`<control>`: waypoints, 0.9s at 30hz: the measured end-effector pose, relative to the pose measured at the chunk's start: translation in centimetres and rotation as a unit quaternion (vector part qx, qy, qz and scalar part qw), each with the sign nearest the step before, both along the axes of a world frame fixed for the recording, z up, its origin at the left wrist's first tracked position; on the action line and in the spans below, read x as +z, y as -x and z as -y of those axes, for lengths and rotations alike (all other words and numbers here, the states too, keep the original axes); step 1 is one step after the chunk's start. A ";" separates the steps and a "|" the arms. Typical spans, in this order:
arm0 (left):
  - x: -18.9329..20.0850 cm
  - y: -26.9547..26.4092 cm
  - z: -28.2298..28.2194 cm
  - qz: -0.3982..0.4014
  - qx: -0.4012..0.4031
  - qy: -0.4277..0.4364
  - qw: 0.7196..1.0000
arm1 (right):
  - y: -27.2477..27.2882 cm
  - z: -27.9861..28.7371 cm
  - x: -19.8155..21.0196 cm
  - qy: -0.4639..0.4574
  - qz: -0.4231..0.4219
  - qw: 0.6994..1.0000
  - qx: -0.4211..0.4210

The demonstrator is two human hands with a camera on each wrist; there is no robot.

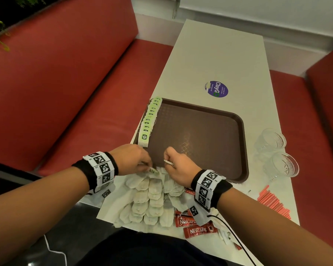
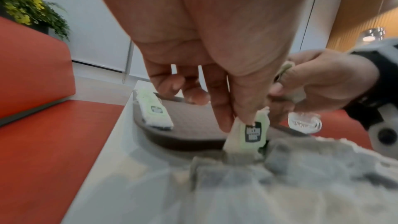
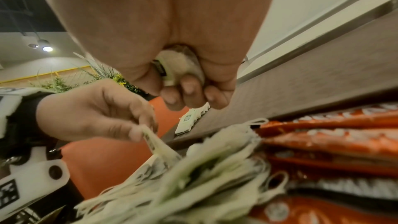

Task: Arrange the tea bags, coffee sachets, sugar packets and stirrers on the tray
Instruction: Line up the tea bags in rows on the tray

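Note:
A brown tray lies on the white table, with a row of green-tagged tea bags lined up along its left rim. A heap of loose tea bags covers the table's near end. My left hand pinches the green tag of one tea bag at the top of the heap, by the tray's near edge. My right hand is curled round another tea bag, just right of the left hand. Red coffee sachets lie near my right wrist. Red stirrers lie at the right.
Two clear glasses stand right of the tray. A purple sticker marks the table beyond it. Red bench seats flank both sides. White packets sit by the sachets.

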State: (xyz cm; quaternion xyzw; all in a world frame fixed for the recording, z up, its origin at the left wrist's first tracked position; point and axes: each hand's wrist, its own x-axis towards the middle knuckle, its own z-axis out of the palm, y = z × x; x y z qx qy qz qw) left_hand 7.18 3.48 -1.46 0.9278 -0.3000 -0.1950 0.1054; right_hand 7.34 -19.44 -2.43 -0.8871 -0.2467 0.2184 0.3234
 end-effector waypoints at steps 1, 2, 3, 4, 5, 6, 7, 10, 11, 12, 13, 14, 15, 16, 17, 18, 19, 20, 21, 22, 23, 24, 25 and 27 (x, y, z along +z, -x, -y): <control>0.3 -0.1 0.2 0.014 0.006 0.025 1.000 | 0.0 -0.1 0.2 -0.003 0.001 1.000 -0.002; 0.7 -0.2 0.5 0.028 0.012 0.047 0.998 | 0.0 -0.1 0.3 -0.007 0.007 1.000 0.001; 1.1 -0.3 0.7 0.040 0.020 0.067 0.997 | -0.1 -0.2 0.3 -0.005 0.013 1.000 0.006; 1.5 -0.3 0.9 0.050 0.027 0.087 0.995 | -0.2 -0.2 0.3 -0.004 0.023 1.000 0.011; 2.0 -0.4 1.2 0.061 0.033 0.108 0.992 | -0.3 -0.2 0.5 -0.002 0.036 0.999 0.011; 2.4 -0.4 1.4 0.074 0.038 0.126 0.989 | -0.5 -0.3 0.5 -0.003 0.050 0.999 0.008; 2.9 -0.4 1.6 0.089 0.039 0.141 0.985 | -0.7 -0.3 0.6 -0.007 0.061 0.998 0.001; 3.7 -0.6 1.8 0.122 0.050 0.164 0.978 | -1.0 -0.3 0.8 -0.031 0.069 0.997 -0.020; 3.8 -0.6 1.7 0.123 0.061 0.165 0.977 | -1.1 -0.4 0.9 -0.037 0.069 0.997 -0.023; 3.7 -0.7 1.6 0.121 0.074 0.166 0.976 | -1.2 -0.5 1.0 -0.038 0.071 0.996 -0.024; 3.6 -0.8 1.5 0.119 0.090 0.167 0.975 | -1.3 -0.5 1.1 -0.037 0.071 0.996 -0.026; 3.5 -0.9 1.4 0.118 0.110 0.166 0.973 | -1.3 -0.6 1.1 -0.039 0.069 0.996 -0.030; 3.4 -1.0 1.3 0.119 0.132 0.159 0.971 | -1.4 -0.6 1.1 -0.044 0.061 0.996 -0.038; 3.3 -1.3 1.1 0.119 0.155 0.146 0.970 | -1.3 -0.5 1.1 -0.050 0.051 0.996 -0.047; 3.2 -1.6 0.8 0.114 0.177 0.124 0.970 | -1.2 -0.5 1.1 -0.054 0.037 0.996 -0.055; 3.0 -2.1 0.4 0.102 0.197 0.095 0.970 | -1.1 -0.4 1.2 -0.059 0.024 0.996 -0.061; 2.7 -2.6 0.0 0.083 0.214 0.064 0.971 | -1.0 -0.3 1.3 -0.066 0.012 0.996 -0.065; 2.2 -3.0 -0.5 0.059 0.228 0.036 0.971 | -1.0 -0.2 1.4 -0.070 0.004 0.995 -0.068; 1.7 -3.5 -0.9 0.033 0.242 0.016 0.970 | -1.1 -0.1 1.5 -0.072 -0.003 0.995 -0.071; 1.2 -3.8 -1.2 0.013 0.255 0.002 0.967 | -1.2 0.0 1.5 -0.069 -0.010 0.995 -0.073; 0.7 -4.1 -1.4 0.001 0.267 -0.010 0.964 | -1.3 0.1 1.5 -0.065 -0.014 0.995 -0.072; 0.4 -4.4 -1.5 -0.003 0.276 -0.020 0.961 | -1.3 0.2 1.4 -0.062 -0.014 0.995 -0.070; 0.2 -4.7 -1.5 0.000 0.284 -0.027 0.958 | -1.4 0.3 1.4 -0.059 -0.013 0.996 -0.068; -0.2 -5.3 -1.4 0.011 0.301 -0.033 0.953 | -1.3 0.4 1.3 -0.053 -0.012 0.996 -0.065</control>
